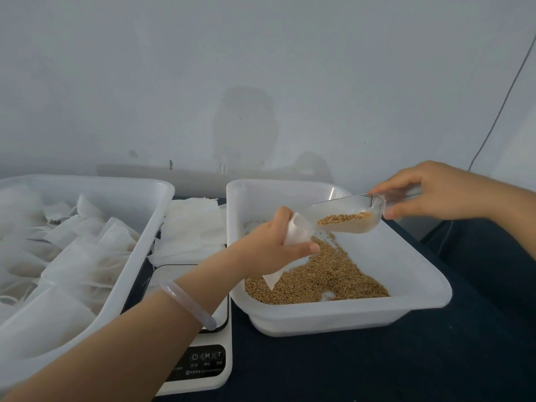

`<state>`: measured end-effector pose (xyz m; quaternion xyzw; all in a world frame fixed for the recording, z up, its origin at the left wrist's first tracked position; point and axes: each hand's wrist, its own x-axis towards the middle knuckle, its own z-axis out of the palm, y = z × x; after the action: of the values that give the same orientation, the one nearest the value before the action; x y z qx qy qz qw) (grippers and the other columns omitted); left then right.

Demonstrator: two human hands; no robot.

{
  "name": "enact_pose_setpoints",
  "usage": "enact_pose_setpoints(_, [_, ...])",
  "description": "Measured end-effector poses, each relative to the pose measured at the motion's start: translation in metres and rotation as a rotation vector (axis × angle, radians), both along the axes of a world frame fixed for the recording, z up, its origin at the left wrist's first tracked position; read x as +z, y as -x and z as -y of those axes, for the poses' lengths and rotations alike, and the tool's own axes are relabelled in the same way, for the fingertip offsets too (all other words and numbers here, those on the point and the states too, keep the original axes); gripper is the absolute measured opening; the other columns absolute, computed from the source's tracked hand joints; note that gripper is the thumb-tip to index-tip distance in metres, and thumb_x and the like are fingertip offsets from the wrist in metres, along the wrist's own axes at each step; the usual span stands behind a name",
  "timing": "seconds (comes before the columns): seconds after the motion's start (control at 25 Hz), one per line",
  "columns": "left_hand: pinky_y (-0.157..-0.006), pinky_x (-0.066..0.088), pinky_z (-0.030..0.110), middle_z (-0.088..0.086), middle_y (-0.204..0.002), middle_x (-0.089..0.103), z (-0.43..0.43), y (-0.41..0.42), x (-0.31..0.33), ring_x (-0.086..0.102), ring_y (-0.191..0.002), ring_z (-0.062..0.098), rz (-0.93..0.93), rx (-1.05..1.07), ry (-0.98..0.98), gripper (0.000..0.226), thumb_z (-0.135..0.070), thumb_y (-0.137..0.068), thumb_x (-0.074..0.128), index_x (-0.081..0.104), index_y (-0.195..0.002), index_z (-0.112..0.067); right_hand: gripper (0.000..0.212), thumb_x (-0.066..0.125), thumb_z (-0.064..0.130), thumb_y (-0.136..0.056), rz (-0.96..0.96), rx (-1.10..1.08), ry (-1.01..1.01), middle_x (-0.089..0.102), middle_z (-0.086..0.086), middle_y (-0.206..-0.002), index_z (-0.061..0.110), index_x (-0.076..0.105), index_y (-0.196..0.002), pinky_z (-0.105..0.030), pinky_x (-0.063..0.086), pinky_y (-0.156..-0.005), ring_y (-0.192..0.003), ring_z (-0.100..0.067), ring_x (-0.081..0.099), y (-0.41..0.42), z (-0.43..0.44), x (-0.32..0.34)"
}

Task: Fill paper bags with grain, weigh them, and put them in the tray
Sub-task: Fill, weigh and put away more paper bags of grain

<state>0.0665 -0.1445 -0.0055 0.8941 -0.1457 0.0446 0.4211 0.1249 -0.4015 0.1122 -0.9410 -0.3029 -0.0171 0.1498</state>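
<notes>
Left hand (272, 242) pinches a small white paper bag (295, 232) open above the white grain tray (348, 311). Right hand (435, 192) grips a clear plastic scoop (345, 217) holding grain, poised at the bag's mouth. Left of the grain tray, a white bin (139, 236) already holds many filled bags; weighing of this bag remains.

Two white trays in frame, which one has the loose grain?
The right tray, under both hands: loose brown grain covers its floor. The left tray holds only white paper bags; the scale sits between them.
</notes>
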Motion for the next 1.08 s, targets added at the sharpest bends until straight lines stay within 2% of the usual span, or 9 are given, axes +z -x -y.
enact_pose_setpoints(0.08, [-0.047,0.041,0.007,-0.013,-0.089,0.05,0.001,-0.001,-0.001,0.055,-0.069,0.0,0.0,-0.013,-0.028,0.049,-0.055,-0.081,0.059,0.03,-0.109,-0.028,0.037,0.078,0.022,-0.072,-0.019,0.001,0.004,0.063,0.03,-0.097,0.05,0.063,-0.091,-0.003,0.038,-0.074,-0.09,0.025,0.051,-0.002,0.0,0.003])
enact_pose_setpoints(0.28, [-0.057,0.04,0.019,-0.01,-0.09,0.051,0.002,-0.004,-0.003,0.054,-0.073,0.003,-0.047,-0.023,-0.068,0.051,-0.063,-0.078,0.055,0.034,-0.107,-0.026,0.036,0.077,0.026,-0.074,-0.005,-0.003,0.055,0.059,0.032,-0.097,0.046,0.064,-0.101,-0.005,0.036,-0.075,-0.093,0.018,0.053,-0.001,-0.002,-0.008])
enact_pose_setpoints(0.4, [-0.06,0.04,0.02,-0.011,-0.094,0.052,0.004,-0.007,-0.005,0.052,-0.078,0.001,-0.072,-0.046,-0.104,0.052,-0.065,-0.079,0.052,0.036,-0.109,-0.026,0.038,0.077,0.027,-0.074,0.024,-0.014,0.107,0.057,0.028,-0.097,0.045,0.063,-0.105,-0.021,0.039,-0.091,-0.1,0.003,0.054,-0.002,-0.01,-0.012])
enact_pose_setpoints(0.48, [-0.065,0.042,0.02,-0.011,-0.098,0.052,0.003,-0.008,-0.005,0.052,-0.082,0.0,-0.09,-0.049,-0.106,0.052,-0.064,-0.079,0.052,0.038,-0.111,-0.025,0.038,0.077,0.028,-0.074,0.04,-0.014,0.127,0.056,0.027,-0.098,0.046,0.063,-0.105,-0.026,0.039,-0.095,-0.1,0.0,0.053,-0.004,-0.015,-0.012])
enact_pose_setpoints(0.6, [-0.06,0.039,0.018,-0.017,-0.093,0.048,0.001,-0.009,-0.003,0.052,-0.079,0.0,-0.123,-0.028,-0.058,0.052,-0.063,-0.075,0.06,0.038,-0.107,-0.028,0.038,0.077,0.025,-0.073,0.013,0.001,0.089,0.055,0.03,-0.094,0.047,0.062,-0.1,-0.016,0.037,-0.084,-0.093,0.01,0.052,-0.011,-0.016,-0.014])
enact_pose_setpoints(0.68, [-0.059,0.039,0.017,-0.019,-0.094,0.046,0.0,-0.008,-0.004,0.052,-0.081,0.001,-0.138,-0.018,-0.077,0.066,-0.06,-0.066,0.072,0.036,-0.111,-0.029,0.038,0.078,0.023,-0.073,-0.014,0.0,0.049,0.056,0.032,-0.094,0.044,0.063,-0.101,-0.006,0.035,-0.075,-0.09,0.016,0.05,-0.014,-0.013,-0.018])
enact_pose_setpoints(0.8, [-0.06,0.038,0.017,-0.02,-0.094,0.043,0.0,-0.009,-0.006,0.049,-0.081,0.001,-0.14,-0.017,-0.141,0.083,-0.049,-0.059,0.082,0.034,-0.121,-0.025,0.04,0.077,0.023,-0.073,-0.02,0.009,0.005,0.056,0.031,-0.098,0.05,0.059,-0.096,-0.005,0.034,-0.072,-0.091,0.017,0.049,-0.015,-0.01,-0.028])
enact_pose_setpoints(0.96, [-0.059,0.043,0.021,-0.01,-0.093,0.05,-0.003,-0.013,-0.005,0.053,-0.079,0.005,-0.173,-0.01,-0.056,0.059,-0.034,-0.066,0.081,0.042,-0.108,-0.023,0.04,0.076,0.025,-0.074,0.008,0.035,-0.036,0.06,0.024,-0.1,0.054,0.058,-0.094,-0.009,0.035,-0.077,-0.097,0.013,0.051,-0.013,-0.009,-0.039])
enact_pose_setpoints(1.08, [-0.067,0.053,0.033,-0.001,-0.093,0.058,-0.004,-0.013,-0.002,0.06,-0.079,0.017,-0.225,-0.014,0.04,0.047,-0.023,-0.069,0.08,0.048,-0.103,-0.02,0.04,0.076,0.025,-0.074,-0.012,0.058,-0.034,0.06,0.023,-0.1,0.053,0.06,-0.095,-0.01,0.036,-0.078,-0.098,0.016,0.048,-0.013,-0.009,-0.043])
